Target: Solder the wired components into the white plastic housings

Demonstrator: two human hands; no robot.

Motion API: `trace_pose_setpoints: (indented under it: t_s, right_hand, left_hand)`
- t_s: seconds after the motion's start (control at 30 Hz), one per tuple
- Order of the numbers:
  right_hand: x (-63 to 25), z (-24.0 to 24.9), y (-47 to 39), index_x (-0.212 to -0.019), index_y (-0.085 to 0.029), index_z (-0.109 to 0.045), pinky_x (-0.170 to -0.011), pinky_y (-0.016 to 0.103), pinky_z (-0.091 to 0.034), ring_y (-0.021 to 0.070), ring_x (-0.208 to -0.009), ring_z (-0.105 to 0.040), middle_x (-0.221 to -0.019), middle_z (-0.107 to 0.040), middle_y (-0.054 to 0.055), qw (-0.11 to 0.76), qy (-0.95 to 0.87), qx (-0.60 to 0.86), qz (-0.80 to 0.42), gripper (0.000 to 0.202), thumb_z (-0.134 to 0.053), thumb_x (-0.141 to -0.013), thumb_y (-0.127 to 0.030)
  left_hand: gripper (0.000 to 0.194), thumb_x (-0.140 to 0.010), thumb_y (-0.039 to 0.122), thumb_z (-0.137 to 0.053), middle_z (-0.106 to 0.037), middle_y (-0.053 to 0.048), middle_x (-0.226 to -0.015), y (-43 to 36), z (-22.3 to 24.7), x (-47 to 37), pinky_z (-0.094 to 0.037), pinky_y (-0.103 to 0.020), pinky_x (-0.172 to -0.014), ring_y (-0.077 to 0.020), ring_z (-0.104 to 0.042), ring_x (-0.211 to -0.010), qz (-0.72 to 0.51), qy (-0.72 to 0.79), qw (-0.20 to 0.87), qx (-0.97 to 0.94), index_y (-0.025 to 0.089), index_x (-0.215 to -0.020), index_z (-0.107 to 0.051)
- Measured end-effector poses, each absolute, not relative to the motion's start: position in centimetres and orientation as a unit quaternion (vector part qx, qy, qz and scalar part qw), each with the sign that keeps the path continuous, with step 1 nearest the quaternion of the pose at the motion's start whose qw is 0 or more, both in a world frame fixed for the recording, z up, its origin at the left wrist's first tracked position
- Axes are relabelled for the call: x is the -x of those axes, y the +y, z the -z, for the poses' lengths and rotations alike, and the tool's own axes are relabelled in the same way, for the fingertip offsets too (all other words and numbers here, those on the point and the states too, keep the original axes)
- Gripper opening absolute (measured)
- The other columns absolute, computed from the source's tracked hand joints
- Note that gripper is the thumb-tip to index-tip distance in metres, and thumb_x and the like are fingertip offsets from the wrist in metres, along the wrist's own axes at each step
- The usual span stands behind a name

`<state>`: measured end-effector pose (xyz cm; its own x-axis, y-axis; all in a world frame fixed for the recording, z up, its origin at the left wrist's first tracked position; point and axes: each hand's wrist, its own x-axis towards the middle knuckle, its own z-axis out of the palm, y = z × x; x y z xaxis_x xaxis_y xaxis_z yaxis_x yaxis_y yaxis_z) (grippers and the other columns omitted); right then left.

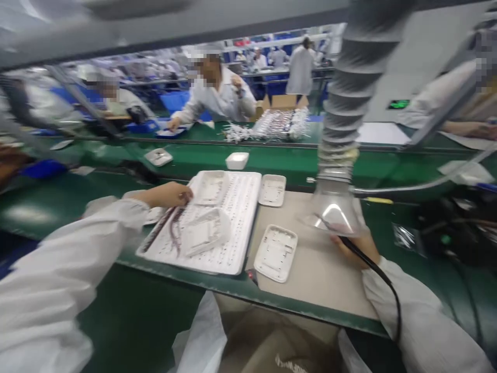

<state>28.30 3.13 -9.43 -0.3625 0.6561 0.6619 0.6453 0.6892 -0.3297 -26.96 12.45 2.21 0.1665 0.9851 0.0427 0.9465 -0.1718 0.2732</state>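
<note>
My left hand [171, 196] is at the upper left edge of a white foam tray [240, 243], its fingers closed on dark thin wires [176, 228]. White plastic housings [209, 187] lie on the tray, some stacked at its lower middle. My right hand [355, 246] is closed around a tool with a black cable [375, 267], partly behind the clear fume hood [336, 212]. Between the hands, one white housing [276, 254] lies on the beige mat [318, 274]; another white housing [272, 190] sits at the mat's back left corner.
A ribbed grey duct [345, 103] hangs down to the hood. Behind the bench runs a green conveyor [272, 168] carrying white parts. A person [217, 93] sits across it beside a box of white wires [281, 122]. Dark equipment [454, 223] stands at right.
</note>
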Motion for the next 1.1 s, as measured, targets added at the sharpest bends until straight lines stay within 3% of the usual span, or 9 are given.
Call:
trace_pose_setpoints:
  t_s: [0.2, 0.43, 0.57, 0.63, 0.77, 0.83, 0.97, 1.03, 1.1]
  right_hand:
    - [-28.9, 10.7, 3.8, -0.107, -0.022, -0.073, -0.079, 0.036, -0.063, 0.0257, -0.087, -0.075, -0.095, -0.077, 0.008, 0.394, -0.816, 0.422, -0.009, 0.024, -0.061, -0.093, -0.037]
    - [-28.4, 10.4, 3.8, -0.109, -0.022, -0.072, -0.077, 0.036, -0.062, 0.0254, -0.086, -0.075, -0.094, -0.077, 0.008, 0.39, -0.822, 0.415, -0.016, 0.025, -0.058, -0.093, -0.037]
    - [-28.5, 10.5, 3.8, -0.106, -0.021, -0.072, -0.078, 0.036, -0.062, 0.0259, -0.086, -0.075, -0.093, -0.077, 0.008, 0.393, -0.818, 0.419, -0.017, 0.024, -0.06, -0.093, -0.036]
    - [-28.5, 10.5, 3.8, -0.105, -0.021, -0.072, -0.078, 0.035, -0.061, 0.0254, -0.085, -0.075, -0.093, -0.077, 0.008, 0.395, -0.817, 0.42, -0.02, 0.023, -0.061, -0.092, -0.037]
    - [-28.5, 10.5, 3.9, -0.103, -0.022, -0.072, -0.079, 0.035, -0.061, 0.0251, -0.086, -0.075, -0.092, -0.077, 0.008, 0.396, -0.813, 0.426, -0.023, 0.023, -0.061, -0.092, -0.038]
    - [-28.4, 10.3, 3.8, -0.103, -0.023, -0.072, -0.077, 0.035, -0.062, 0.0252, -0.086, -0.075, -0.091, -0.077, 0.007, 0.393, -0.812, 0.43, -0.021, 0.023, -0.06, -0.093, -0.04]
    - [-28.2, 10.0, 3.6, -0.104, -0.024, -0.071, -0.073, 0.034, -0.062, 0.0241, -0.083, -0.074, -0.089, -0.077, 0.006, 0.388, -0.818, 0.424, 0.015, 0.024, -0.058, -0.094, -0.041]
    - [-28.1, 9.8, 3.5, -0.103, -0.022, -0.071, -0.073, 0.035, -0.062, 0.025, -0.083, -0.074, -0.089, -0.076, 0.006, 0.387, -0.821, 0.42, 0.026, 0.024, -0.058, -0.094, -0.04]
    - [-27.9, 9.6, 3.4, -0.102, -0.022, -0.072, -0.074, 0.037, -0.062, 0.0264, -0.085, -0.073, -0.09, -0.076, 0.007, 0.384, -0.822, 0.421, 0.02, 0.023, -0.059, -0.094, -0.039]
  left_hand:
    - [0.05, -0.059, 0.071, -0.066, -0.077, -0.001, -0.079, 15.8, -1.5, 27.9, -0.055, -0.033, -0.074, -0.0213, -0.071, -0.074, 0.087, 0.6, 0.214, -0.766, 0.022, -0.071, -0.068]
    - [0.065, -0.049, 0.085, -0.066, -0.078, 0.002, -0.079, 15.6, -0.2, 29.9, -0.057, -0.033, -0.07, -0.023, -0.073, -0.077, 0.053, 0.631, 0.156, -0.758, 0.026, -0.077, -0.071]
    - [0.064, -0.054, 0.083, -0.069, -0.077, 0.003, -0.079, 13.4, 0.4, 31.6, -0.059, -0.032, -0.063, -0.0182, -0.071, -0.07, -0.072, 0.664, 0.071, -0.741, 0.025, -0.078, -0.075]
    - [0.058, -0.057, 0.075, -0.076, -0.076, 0.004, -0.077, 12.4, 0.4, 32.1, -0.061, -0.039, -0.068, -0.0157, -0.07, -0.069, -0.217, 0.685, 0.045, -0.694, 0.022, -0.08, -0.074]
    - [0.061, -0.036, 0.053, -0.094, -0.06, 0.012, -0.05, 10.2, -0.6, 30.8, -0.061, -0.054, -0.076, -0.0115, -0.066, -0.059, -0.593, 0.593, 0.101, -0.535, 0.015, -0.06, -0.054]
    - [0.057, -0.038, 0.043, -0.097, -0.062, 0.012, -0.051, 8.0, -1.3, 28.0, -0.063, -0.052, -0.072, -0.0115, -0.066, -0.056, -0.646, 0.533, 0.14, -0.528, 0.014, -0.059, -0.052]
    - [0.007, -0.083, 0.023, -0.076, -0.077, 0.003, -0.087, 1.7, -0.8, 17.3, -0.066, -0.035, -0.065, -0.016, -0.073, -0.074, -0.404, 0.468, 0.198, -0.761, 0.025, -0.09, -0.076]
    - [0.014, -0.089, 0.02, -0.069, -0.077, 0.001, -0.096, -0.4, 1.0, 11.2, -0.067, -0.033, -0.075, -0.0163, -0.074, -0.085, -0.255, 0.346, 0.178, -0.885, 0.027, -0.099, -0.077]
    - [0.018, -0.092, 0.014, -0.061, -0.075, -0.005, -0.103, -1.0, 3.5, 6.5, -0.065, -0.032, -0.08, -0.0176, -0.073, -0.09, -0.191, 0.299, 0.126, -0.926, 0.019, -0.101, -0.076]
